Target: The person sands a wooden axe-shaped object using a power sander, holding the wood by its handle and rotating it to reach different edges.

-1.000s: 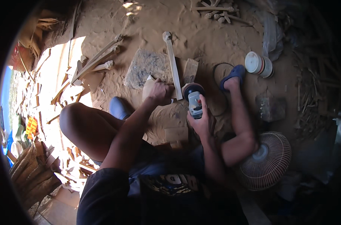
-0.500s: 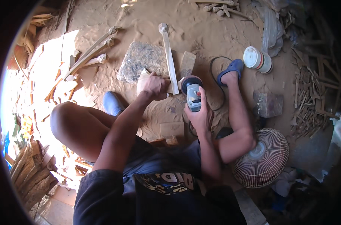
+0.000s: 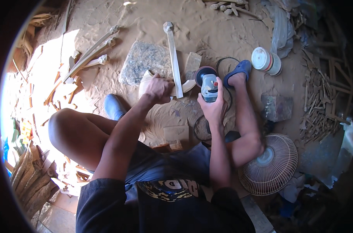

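Observation:
My left hand (image 3: 158, 90) is closed on a pale, curved wooden piece (image 3: 145, 80), whose rounded end (image 3: 190, 85) shows to the right of the fingers. A long pale wooden stick (image 3: 173, 58) with a faceted knob at its far end crosses over this piece; whether the two are joined I cannot tell. In my right hand (image 3: 213, 110) is an angle grinder (image 3: 210, 90), gripped by its grey body. Its round dark disc (image 3: 205, 75) is just right of the curved piece's end, with a small gap between them.
Beyond the left hand lies a flat stone block (image 3: 143, 62), beside a smaller block (image 3: 192, 64). Carved sticks (image 3: 91, 54) lie at left. A cord (image 3: 217, 64) loops near my sandaled foot (image 3: 240, 72). Rightward are a white tub (image 3: 262, 59), a metal-looking block (image 3: 276, 108) and a fan (image 3: 267, 163).
The grinder has shifted right and slightly away from me, off the wooden piece, baring its rounded end. My left hand keeps its grip in nearly the same place.

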Demonstrator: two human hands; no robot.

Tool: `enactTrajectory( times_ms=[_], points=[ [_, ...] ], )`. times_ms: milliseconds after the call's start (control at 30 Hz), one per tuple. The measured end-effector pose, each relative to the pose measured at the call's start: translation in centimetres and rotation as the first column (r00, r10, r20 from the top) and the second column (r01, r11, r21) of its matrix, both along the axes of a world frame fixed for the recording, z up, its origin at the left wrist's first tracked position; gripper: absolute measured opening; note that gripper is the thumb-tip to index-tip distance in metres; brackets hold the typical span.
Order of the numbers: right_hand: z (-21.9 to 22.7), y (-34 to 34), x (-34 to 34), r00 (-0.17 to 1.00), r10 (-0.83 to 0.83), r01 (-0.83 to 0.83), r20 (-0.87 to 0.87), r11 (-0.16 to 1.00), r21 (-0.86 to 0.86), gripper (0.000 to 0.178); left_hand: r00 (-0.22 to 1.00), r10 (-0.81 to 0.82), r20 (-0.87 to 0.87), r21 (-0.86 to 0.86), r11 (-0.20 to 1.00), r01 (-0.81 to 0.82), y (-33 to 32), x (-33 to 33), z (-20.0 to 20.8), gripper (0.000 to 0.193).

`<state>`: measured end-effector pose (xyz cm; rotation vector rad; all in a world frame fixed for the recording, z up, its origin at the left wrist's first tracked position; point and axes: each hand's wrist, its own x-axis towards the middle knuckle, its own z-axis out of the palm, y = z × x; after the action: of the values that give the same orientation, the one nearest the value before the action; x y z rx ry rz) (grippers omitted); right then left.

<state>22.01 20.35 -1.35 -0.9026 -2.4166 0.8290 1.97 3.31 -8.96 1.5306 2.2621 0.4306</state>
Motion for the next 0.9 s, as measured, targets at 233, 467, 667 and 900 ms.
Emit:
enactTrajectory(
  times_ms=[233,467,667,900],
  points=[
    [2.5,2.3,0.7,0.999,0.002,-0.016,-0.051,0.965,-0.263,0.087,0.991,-0.134,0.017,-0.021,0.991,0.134,0.1,-1.0,0.6,0.016],
    [3.1,7.6,0.6,0.978,0.194,-0.137,0.070,0.865,-0.482,0.090,0.991,-0.134,0.019,0.023,0.991,0.134,-0.3,-1.1,0.2,0.015],
    [1.3,8.1,0.8,0.962,0.255,-0.161,0.095,0.815,-0.556,0.090,0.990,-0.140,0.011,0.009,0.990,0.140,0.2,-1.0,0.6,0.018],
    [1.4,8.0,0.5,0.963,0.226,-0.113,0.149,0.837,-0.535,0.091,0.992,-0.126,0.024,-0.024,0.992,0.127,-0.1,-0.9,0.8,0.018]
  ],
)
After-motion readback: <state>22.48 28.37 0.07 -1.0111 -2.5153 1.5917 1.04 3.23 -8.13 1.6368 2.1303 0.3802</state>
